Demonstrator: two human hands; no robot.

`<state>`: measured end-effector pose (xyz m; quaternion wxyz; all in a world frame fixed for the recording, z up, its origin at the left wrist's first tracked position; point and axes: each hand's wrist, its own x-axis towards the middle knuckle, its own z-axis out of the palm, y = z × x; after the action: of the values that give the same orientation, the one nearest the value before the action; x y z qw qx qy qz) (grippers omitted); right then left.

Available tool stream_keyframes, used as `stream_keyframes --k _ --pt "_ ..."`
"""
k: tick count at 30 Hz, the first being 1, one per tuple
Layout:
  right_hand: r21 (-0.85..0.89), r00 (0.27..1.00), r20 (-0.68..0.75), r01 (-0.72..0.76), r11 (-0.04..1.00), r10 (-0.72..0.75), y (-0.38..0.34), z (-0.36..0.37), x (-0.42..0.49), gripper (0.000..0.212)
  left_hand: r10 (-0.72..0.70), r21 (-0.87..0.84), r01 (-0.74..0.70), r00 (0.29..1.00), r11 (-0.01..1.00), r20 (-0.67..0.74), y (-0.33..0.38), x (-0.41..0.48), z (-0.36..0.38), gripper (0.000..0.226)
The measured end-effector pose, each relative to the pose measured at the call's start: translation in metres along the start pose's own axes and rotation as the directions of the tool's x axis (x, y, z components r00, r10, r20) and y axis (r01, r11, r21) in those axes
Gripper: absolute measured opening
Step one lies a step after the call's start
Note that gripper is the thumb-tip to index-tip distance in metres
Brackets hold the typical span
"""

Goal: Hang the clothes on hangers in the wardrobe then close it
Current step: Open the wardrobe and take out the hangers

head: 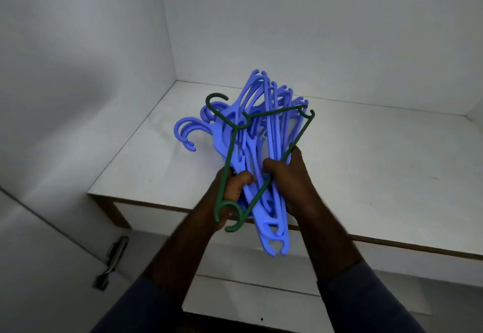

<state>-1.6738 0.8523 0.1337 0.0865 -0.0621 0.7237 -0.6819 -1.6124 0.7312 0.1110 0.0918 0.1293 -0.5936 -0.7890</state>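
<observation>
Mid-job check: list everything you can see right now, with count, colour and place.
blue hangers: a bundle, count unclear, blue, held over the shelf
green hanger: apparently one, green, lying on top of the bundle
shelf: one, white with a brown front edge, inside the wardrobe
wardrobe walls: white, behind and left of the shelf
hinge: one, metal, lower left
sleeves: two, dark blue, bottom of view
left hand: grips the bundle's near end
right hand: grips the bundle beside it
</observation>
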Motion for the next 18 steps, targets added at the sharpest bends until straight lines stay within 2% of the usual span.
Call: stream_keyframes --k 1,3,5,7,9,10,12,14,16,18 --pt "0.037 1.000 0.018 0.008 0.999 -0.008 0.002 -0.004 -0.006 0.049 0.023 0.080 -0.022 1.000 0.997 -0.012 0.001 -0.007 0.002 0.024" --pt "0.115 0.999 0.052 0.001 0.993 -0.007 0.004 -0.013 -0.017 0.048 0.028 0.247 -0.016 0.999 0.969 -0.043 0.004 -0.023 0.009 0.041" --pt "0.167 0.996 0.088 -0.025 0.986 0.011 0.003 -0.024 -0.031 0.040 0.002 0.272 0.016 0.998 0.962 -0.067 0.003 -0.038 0.019 0.053" --pt "0.194 0.990 0.135 -0.069 0.979 0.043 0.003 -0.037 -0.044 0.030 -0.060 0.172 0.079 0.992 0.982 -0.113 0.001 -0.054 0.035 0.054" --pt "0.201 0.982 0.158 -0.135 0.970 0.104 0.006 -0.050 -0.057 0.031 -0.163 -0.080 0.150 0.966 0.986 -0.203 -0.005 -0.069 0.045 0.047" --pt "0.195 0.977 0.161 -0.169 0.966 0.139 0.009 -0.058 -0.064 0.035 -0.224 -0.229 0.179 0.956 0.957 -0.189 -0.010 -0.077 0.046 0.042" --pt "0.207 0.963 0.196 -0.222 0.953 0.182 0.017 -0.069 -0.084 0.036 -0.269 -0.447 0.209 0.960 0.870 -0.075 -0.016 -0.107 0.047 0.055" --pt "0.221 0.957 0.222 -0.234 0.947 0.185 0.023 -0.075 -0.109 0.029 -0.239 -0.523 0.189 0.971 0.831 -0.028 -0.021 -0.132 0.047 0.074" --pt "0.195 0.948 0.247 -0.250 0.948 0.199 0.027 -0.077 -0.137 0.034 -0.201 -0.521 0.166 0.980 0.837 -0.011 -0.032 -0.149 0.048 0.085" --pt "0.197 0.932 0.288 -0.283 0.939 0.221 0.033 -0.077 -0.157 0.039 -0.191 -0.450 0.146 0.980 0.881 -0.058 -0.035 -0.166 0.053 0.074"
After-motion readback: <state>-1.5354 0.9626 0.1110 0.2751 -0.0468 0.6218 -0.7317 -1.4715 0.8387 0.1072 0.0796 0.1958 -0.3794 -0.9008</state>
